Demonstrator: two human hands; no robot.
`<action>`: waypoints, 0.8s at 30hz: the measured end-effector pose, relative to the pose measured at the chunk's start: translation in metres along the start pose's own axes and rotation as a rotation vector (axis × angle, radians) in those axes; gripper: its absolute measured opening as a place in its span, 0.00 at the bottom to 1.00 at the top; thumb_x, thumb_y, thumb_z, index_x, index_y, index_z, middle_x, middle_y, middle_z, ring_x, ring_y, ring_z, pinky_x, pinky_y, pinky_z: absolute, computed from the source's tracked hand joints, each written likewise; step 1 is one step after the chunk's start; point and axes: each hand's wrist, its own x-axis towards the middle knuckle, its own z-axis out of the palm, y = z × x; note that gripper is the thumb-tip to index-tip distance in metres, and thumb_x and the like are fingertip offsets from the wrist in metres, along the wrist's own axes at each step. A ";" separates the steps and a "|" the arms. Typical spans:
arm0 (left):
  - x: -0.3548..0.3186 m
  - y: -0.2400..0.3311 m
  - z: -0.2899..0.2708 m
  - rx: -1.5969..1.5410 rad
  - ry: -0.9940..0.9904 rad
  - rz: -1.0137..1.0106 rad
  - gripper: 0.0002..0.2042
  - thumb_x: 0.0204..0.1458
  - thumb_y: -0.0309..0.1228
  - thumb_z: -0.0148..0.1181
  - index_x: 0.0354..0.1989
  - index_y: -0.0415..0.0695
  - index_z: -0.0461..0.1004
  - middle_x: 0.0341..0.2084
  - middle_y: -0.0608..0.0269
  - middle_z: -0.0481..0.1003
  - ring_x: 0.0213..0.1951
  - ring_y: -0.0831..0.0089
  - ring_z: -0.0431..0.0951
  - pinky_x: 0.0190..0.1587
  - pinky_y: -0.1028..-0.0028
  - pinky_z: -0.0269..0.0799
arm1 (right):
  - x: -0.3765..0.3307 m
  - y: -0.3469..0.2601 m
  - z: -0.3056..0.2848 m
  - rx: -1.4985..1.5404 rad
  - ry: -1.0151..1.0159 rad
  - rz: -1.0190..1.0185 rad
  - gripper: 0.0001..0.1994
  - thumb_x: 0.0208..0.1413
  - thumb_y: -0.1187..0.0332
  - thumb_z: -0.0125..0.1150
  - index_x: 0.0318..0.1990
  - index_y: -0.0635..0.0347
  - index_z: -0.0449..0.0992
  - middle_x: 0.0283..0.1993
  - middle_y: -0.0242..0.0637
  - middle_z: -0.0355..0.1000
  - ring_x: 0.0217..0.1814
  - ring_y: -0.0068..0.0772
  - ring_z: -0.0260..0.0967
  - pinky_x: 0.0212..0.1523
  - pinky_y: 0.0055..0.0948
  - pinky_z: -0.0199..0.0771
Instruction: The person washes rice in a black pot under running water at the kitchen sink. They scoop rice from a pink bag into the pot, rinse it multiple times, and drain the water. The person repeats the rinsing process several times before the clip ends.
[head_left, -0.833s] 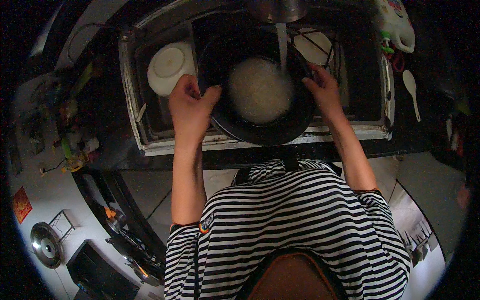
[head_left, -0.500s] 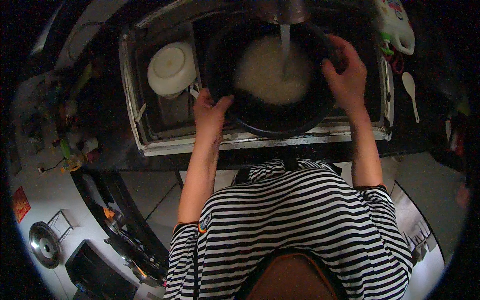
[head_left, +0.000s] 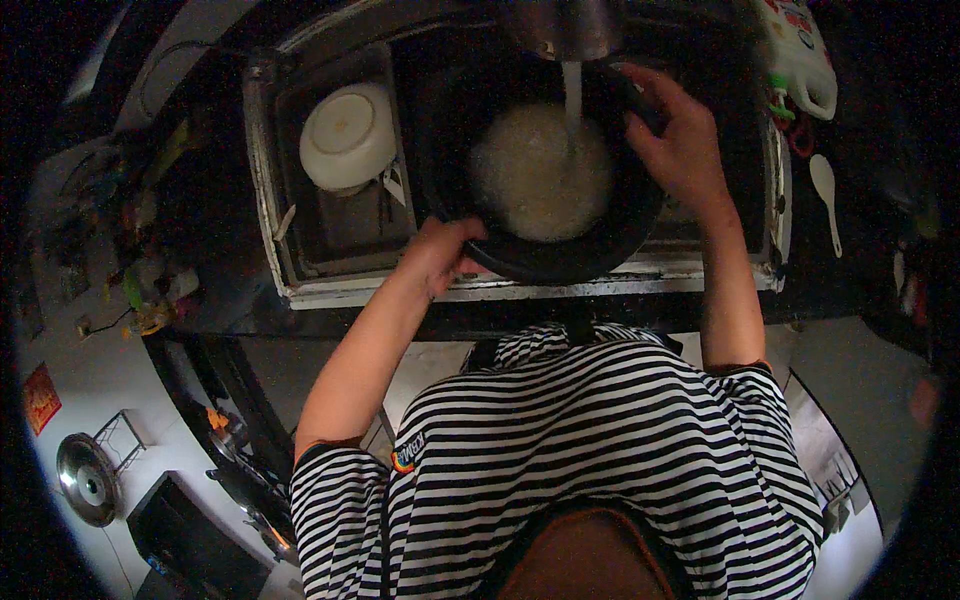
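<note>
A large dark round pot [head_left: 640,225] sits in the sink, held between both my hands. My left hand [head_left: 447,256] is closed over its near-left rim, thumb on top. At the upper right, my right hand [head_left: 675,135] grips the side handle, its fingers curled round it. From the metal tap [head_left: 570,30], a stream of water [head_left: 572,90] falls into the pot. Pale, cloudy contents [head_left: 540,180] cover the bottom; whether grains lie beneath the water I cannot make out.
In the left basin of the sink [head_left: 365,300], a white bowl [head_left: 348,135] lies upside down. Right of the sink are a white bottle [head_left: 805,75] with a green cap and a white rice paddle [head_left: 824,195]. Dim clutter covers the counter at left.
The pot has shifted slightly and tilted. My left hand has moved down and right along the rim, its elbow swinging outward. My right hand has moved slightly left. Water keeps running.
</note>
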 end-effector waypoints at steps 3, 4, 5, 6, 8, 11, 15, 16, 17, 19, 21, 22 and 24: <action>-0.006 -0.002 0.001 -0.080 0.009 -0.049 0.16 0.40 0.20 0.56 0.40 0.30 0.66 0.32 0.51 0.72 0.27 0.58 0.77 0.26 0.65 0.80 | 0.002 0.014 0.001 0.034 -0.067 0.048 0.22 0.45 0.75 0.59 0.52 0.56 0.70 0.41 0.38 0.73 0.44 0.31 0.71 0.44 0.28 0.69; -0.012 0.002 0.002 -0.060 0.034 -0.080 0.16 0.40 0.20 0.56 0.39 0.30 0.66 0.31 0.51 0.72 0.27 0.58 0.77 0.25 0.65 0.80 | 0.004 0.017 0.002 0.049 -0.099 0.068 0.22 0.46 0.74 0.59 0.52 0.56 0.70 0.40 0.37 0.73 0.43 0.31 0.71 0.43 0.29 0.69; -0.017 0.006 0.003 -0.040 0.063 -0.109 0.15 0.39 0.20 0.56 0.39 0.31 0.66 0.30 0.51 0.72 0.27 0.59 0.77 0.24 0.65 0.79 | 0.009 0.017 0.001 0.058 -0.139 0.090 0.21 0.47 0.73 0.60 0.52 0.56 0.70 0.40 0.37 0.73 0.43 0.31 0.71 0.42 0.29 0.69; -0.014 0.002 0.000 -0.039 0.060 -0.101 0.15 0.39 0.20 0.56 0.38 0.31 0.67 0.30 0.52 0.72 0.26 0.59 0.76 0.24 0.66 0.79 | 0.018 0.015 -0.003 0.067 -0.180 0.112 0.20 0.49 0.71 0.60 0.52 0.56 0.70 0.39 0.36 0.73 0.42 0.31 0.71 0.41 0.30 0.70; -0.004 -0.012 -0.010 -0.037 0.054 -0.082 0.14 0.38 0.21 0.56 0.36 0.33 0.67 0.29 0.53 0.71 0.25 0.60 0.76 0.23 0.66 0.78 | 0.034 0.015 -0.005 -0.005 -0.158 0.059 0.20 0.51 0.68 0.59 0.53 0.56 0.69 0.40 0.36 0.73 0.43 0.31 0.70 0.42 0.31 0.69; 0.000 -0.021 -0.005 -0.213 0.042 -0.030 0.12 0.38 0.21 0.56 0.34 0.34 0.67 0.28 0.55 0.71 0.24 0.62 0.75 0.21 0.68 0.77 | 0.084 0.018 -0.012 0.016 -0.340 0.114 0.21 0.54 0.64 0.56 0.55 0.60 0.66 0.47 0.43 0.69 0.49 0.38 0.67 0.47 0.37 0.67; -0.001 -0.017 -0.001 -0.131 0.058 -0.034 0.10 0.38 0.21 0.56 0.32 0.34 0.68 0.27 0.56 0.71 0.24 0.64 0.75 0.21 0.69 0.76 | 0.132 0.005 -0.002 0.115 -0.592 0.249 0.23 0.53 0.62 0.53 0.55 0.66 0.65 0.49 0.54 0.66 0.51 0.51 0.63 0.48 0.50 0.64; -0.001 -0.015 0.000 -0.114 0.031 -0.017 0.10 0.38 0.21 0.56 0.32 0.34 0.68 0.27 0.57 0.71 0.24 0.64 0.75 0.21 0.69 0.77 | 0.125 0.015 0.014 -0.016 -0.436 0.109 0.23 0.52 0.62 0.53 0.54 0.66 0.65 0.47 0.54 0.67 0.50 0.52 0.64 0.47 0.50 0.64; -0.001 -0.013 0.001 -0.095 0.004 0.003 0.10 0.39 0.21 0.56 0.32 0.34 0.68 0.28 0.57 0.71 0.24 0.64 0.75 0.21 0.69 0.77 | 0.118 0.025 0.028 -0.171 -0.258 -0.006 0.23 0.52 0.62 0.54 0.53 0.66 0.66 0.46 0.54 0.67 0.49 0.52 0.64 0.46 0.50 0.64; 0.004 -0.018 0.003 -0.131 0.026 0.009 0.11 0.39 0.21 0.56 0.34 0.34 0.68 0.28 0.57 0.72 0.24 0.65 0.75 0.22 0.69 0.77 | 0.132 0.059 0.058 -0.446 0.014 -0.274 0.23 0.51 0.62 0.54 0.52 0.67 0.67 0.44 0.54 0.67 0.47 0.52 0.64 0.45 0.50 0.64; 0.005 -0.013 0.011 -0.129 0.026 0.002 0.12 0.39 0.21 0.56 0.35 0.34 0.68 0.29 0.57 0.72 0.24 0.65 0.75 0.21 0.70 0.77 | 0.129 0.010 0.018 -0.332 -0.219 -0.259 0.24 0.51 0.62 0.53 0.54 0.68 0.64 0.46 0.56 0.66 0.48 0.55 0.63 0.47 0.50 0.63; -0.003 -0.005 0.017 -0.129 0.048 -0.012 0.13 0.39 0.21 0.56 0.36 0.34 0.67 0.29 0.57 0.72 0.24 0.65 0.76 0.21 0.70 0.77 | 0.129 -0.008 0.008 -0.262 -0.344 -0.259 0.25 0.51 0.63 0.53 0.55 0.68 0.63 0.48 0.56 0.65 0.49 0.57 0.62 0.48 0.49 0.63; -0.007 -0.003 0.020 -0.140 0.053 -0.007 0.14 0.39 0.21 0.56 0.37 0.34 0.67 0.30 0.57 0.73 0.24 0.64 0.76 0.20 0.71 0.77 | 0.129 0.016 0.024 -0.262 -0.243 -0.123 0.27 0.51 0.62 0.54 0.56 0.69 0.61 0.51 0.58 0.63 0.50 0.57 0.61 0.49 0.49 0.62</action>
